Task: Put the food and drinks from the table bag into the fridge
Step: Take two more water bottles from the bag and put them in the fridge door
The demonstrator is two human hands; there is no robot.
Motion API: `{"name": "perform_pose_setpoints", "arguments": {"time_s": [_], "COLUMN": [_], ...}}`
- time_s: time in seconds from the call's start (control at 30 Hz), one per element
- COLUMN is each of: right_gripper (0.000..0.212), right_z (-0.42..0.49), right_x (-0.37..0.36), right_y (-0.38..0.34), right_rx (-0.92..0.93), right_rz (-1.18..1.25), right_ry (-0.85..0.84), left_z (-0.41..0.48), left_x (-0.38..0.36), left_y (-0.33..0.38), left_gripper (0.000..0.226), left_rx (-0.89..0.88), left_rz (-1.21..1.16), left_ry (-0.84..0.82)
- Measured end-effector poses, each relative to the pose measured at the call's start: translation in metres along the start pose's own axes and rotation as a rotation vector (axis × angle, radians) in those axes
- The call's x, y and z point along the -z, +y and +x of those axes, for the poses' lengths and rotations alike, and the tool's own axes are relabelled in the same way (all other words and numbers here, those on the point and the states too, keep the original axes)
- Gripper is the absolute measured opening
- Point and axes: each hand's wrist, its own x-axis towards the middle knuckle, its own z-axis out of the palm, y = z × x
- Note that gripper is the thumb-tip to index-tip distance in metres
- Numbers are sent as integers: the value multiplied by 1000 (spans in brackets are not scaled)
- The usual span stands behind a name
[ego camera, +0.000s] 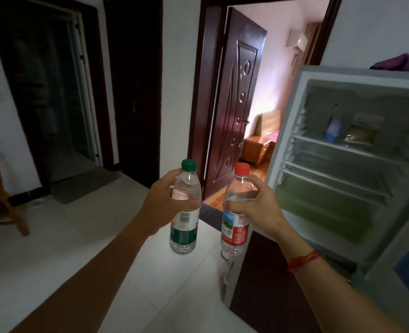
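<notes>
The green-capped water bottle point(184, 228) and the red-capped water bottle point(236, 230) are both upright in mid-air, just left of the open fridge point(286, 140) and outside its cavity. The red-capped one is nearer the fridge's left wall. The left hand point(162, 203) is wrapped around the upper body of the green-capped bottle, and the right hand point(256, 207) is clamped the same way on the red-capped one, fingers curled round the clear plastic above the label.

The fridge door point(405, 267) already stands open at the fridge's lower right, so that step looks done. On the top shelf inside sit a bluish pouch point(333, 128) and a brownish packet point(360, 135); I cannot tell whether they came from the bag. The shelves below them look bare.

My judgement is that the task is under way: these two drinks are carried over but not yet placed. The table and bag are out of view, so what remains there cannot be told.
</notes>
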Motion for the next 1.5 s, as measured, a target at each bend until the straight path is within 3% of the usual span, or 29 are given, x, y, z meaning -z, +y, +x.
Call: {"name": "perform_pose_setpoints", "arguments": {"time_s": [0.43, 0.57, 0.83, 0.97, 1.1, 1.2, 1.3, 1.4, 1.5], "right_gripper": [61, 74, 68, 74, 62, 77, 70, 81, 75], "right_z": [103, 125, 152, 147, 134, 119, 102, 86, 68], "right_x": [44, 71, 147, 182, 206, 218, 224, 225, 222], "right_y": [48, 75, 123, 138, 144, 150, 149, 146, 143], "right_rx": [-158, -195, -284, -336, -402, -458, -518, -590, -658], "right_rz": [-42, -64, -112, -214, -281, -317, -323, -339, -351], "right_ry": [281, 378, 582, 704, 806, 886, 992, 1084, 1195], "left_z": [178, 225, 302, 321, 329, 327, 322, 314, 306], "left_x": [-77, -124, -241, -299, -346, -378, -406, -432, -455], "left_y": [-65, -73, -63, -51, -39, -30, -23, -18, -12], "left_gripper": [55, 57, 58, 54, 54, 52, 46, 42, 44], "left_rx": [-24, -71, -123, -137, -156, -165, -158, -153, -182], "left_rz": [-207, -243, -299, -354, -400, -428, -455, -479, -503], "left_ry": [-317, -387, -601, -729, -859, -962, -1070, -1167, -1282]}}
